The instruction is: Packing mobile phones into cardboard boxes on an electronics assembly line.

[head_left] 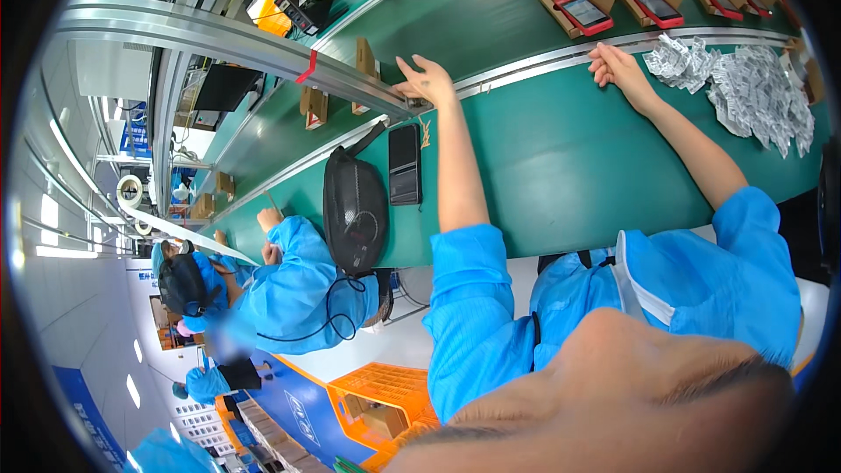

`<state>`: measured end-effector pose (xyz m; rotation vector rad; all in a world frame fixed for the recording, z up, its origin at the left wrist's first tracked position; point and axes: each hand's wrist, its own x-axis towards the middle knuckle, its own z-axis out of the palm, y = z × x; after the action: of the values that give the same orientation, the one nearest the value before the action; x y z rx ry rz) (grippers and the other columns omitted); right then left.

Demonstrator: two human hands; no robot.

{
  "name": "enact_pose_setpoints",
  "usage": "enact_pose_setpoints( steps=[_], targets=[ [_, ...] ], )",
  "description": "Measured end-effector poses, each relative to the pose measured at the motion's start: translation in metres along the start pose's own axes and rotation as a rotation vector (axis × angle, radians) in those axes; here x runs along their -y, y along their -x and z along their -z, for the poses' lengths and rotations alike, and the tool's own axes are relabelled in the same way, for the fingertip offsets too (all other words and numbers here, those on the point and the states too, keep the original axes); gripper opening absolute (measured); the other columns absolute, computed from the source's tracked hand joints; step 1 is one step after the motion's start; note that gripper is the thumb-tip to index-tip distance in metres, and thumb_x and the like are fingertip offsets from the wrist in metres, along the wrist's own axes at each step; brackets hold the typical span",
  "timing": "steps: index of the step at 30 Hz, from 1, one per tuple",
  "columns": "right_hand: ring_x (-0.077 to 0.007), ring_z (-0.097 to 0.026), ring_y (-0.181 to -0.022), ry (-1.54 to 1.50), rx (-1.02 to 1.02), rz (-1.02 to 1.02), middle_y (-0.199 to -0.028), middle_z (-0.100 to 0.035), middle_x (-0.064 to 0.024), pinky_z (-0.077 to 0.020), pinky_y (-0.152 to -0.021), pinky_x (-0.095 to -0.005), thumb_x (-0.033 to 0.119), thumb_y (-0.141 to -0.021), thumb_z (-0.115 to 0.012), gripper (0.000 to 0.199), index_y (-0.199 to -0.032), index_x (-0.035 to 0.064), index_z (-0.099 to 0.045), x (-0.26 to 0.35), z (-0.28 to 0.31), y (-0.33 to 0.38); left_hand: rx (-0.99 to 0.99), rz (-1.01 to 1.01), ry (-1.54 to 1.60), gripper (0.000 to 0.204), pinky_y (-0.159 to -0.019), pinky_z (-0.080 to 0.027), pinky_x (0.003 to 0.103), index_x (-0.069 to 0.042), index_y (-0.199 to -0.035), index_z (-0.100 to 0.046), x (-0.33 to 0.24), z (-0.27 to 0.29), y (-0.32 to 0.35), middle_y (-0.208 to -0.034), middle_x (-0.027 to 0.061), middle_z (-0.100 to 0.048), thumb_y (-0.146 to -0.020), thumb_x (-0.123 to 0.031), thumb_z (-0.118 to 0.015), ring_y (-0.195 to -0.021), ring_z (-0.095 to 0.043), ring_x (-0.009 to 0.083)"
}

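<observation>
In the head view, the left hand (pixel 427 81) reaches to the upper middle of the frame, its fingers spread, its grip resting on the metal rail (pixel 526 60) at the edge of the green desk (pixel 561 158). The right hand (pixel 616 66) lies further right on the same rail, fingers curled; whether its grip pinches anything I cannot tell. A heap of small white packets (pixel 753 92) sits just right of it. A black phone (pixel 405 164) and a black pouch (pixel 355 206) lie left of the left forearm. Open cartons with red-edged phones (pixel 583 10) ride the conveyor belt (pixel 491 9) above.
</observation>
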<state>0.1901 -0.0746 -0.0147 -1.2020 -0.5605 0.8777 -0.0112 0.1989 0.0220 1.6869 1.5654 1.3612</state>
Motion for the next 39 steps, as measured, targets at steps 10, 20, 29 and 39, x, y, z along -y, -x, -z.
enact_pose_setpoints(
  steps=[10,20,29,39],
  targets=[
    [-0.0131,-0.050,-0.063,0.712,0.093,0.406,-0.078,-0.054,-0.0070,-0.0414,-0.059,-0.0265,0.014,-0.091,-0.054,0.016,-0.090,-0.0024,-0.057,0.007,-0.026,0.027,-0.051,0.138,-0.161,0.052,-0.093,-0.039,0.045,-0.008,-0.136,-0.040,-0.002,-0.006,-0.073,-0.128,0.0315,-0.033,-0.087,-0.023,-0.048,-0.108,-0.048,0.0414],
    [-0.0237,-0.056,-0.068,0.730,0.181,0.442,-0.081,-0.058,-0.0137,-0.0443,-0.061,-0.0318,0.013,-0.089,-0.055,0.017,-0.087,-0.0038,-0.056,0.012,-0.045,0.009,0.113,-0.690,-0.134,0.034,-0.075,-0.044,0.044,0.007,-0.100,-0.060,-0.023,-0.026,0.001,-0.078,0.0184,-0.057,-0.089,-0.025,-0.056,-0.076,-0.054,0.0351],
    [-0.0378,-0.062,-0.087,1.014,-0.094,0.536,-0.088,-0.062,-0.0247,-0.0488,-0.073,-0.0440,0.037,-0.085,-0.060,0.050,-0.104,-0.0086,-0.052,0.009,-0.113,-0.083,0.551,-0.168,0.702,0.030,-0.066,-0.048,0.024,0.009,-0.101,-0.062,-0.057,0.004,0.033,-0.083,0.0083,-0.066,-0.094,-0.019,-0.052,-0.073,-0.060,0.0112],
    [-0.0352,-0.065,-0.073,1.149,0.073,0.886,-0.087,-0.064,-0.0206,-0.0531,-0.061,-0.0423,0.016,-0.081,-0.053,0.026,-0.101,-0.0001,-0.049,0.026,-0.191,-0.078,0.478,0.153,0.935,0.039,-0.076,-0.051,0.029,0.003,-0.122,-0.047,-0.022,-0.015,0.048,-0.106,0.0111,-0.060,-0.094,-0.025,-0.049,-0.091,-0.059,0.0168]
  ],
)
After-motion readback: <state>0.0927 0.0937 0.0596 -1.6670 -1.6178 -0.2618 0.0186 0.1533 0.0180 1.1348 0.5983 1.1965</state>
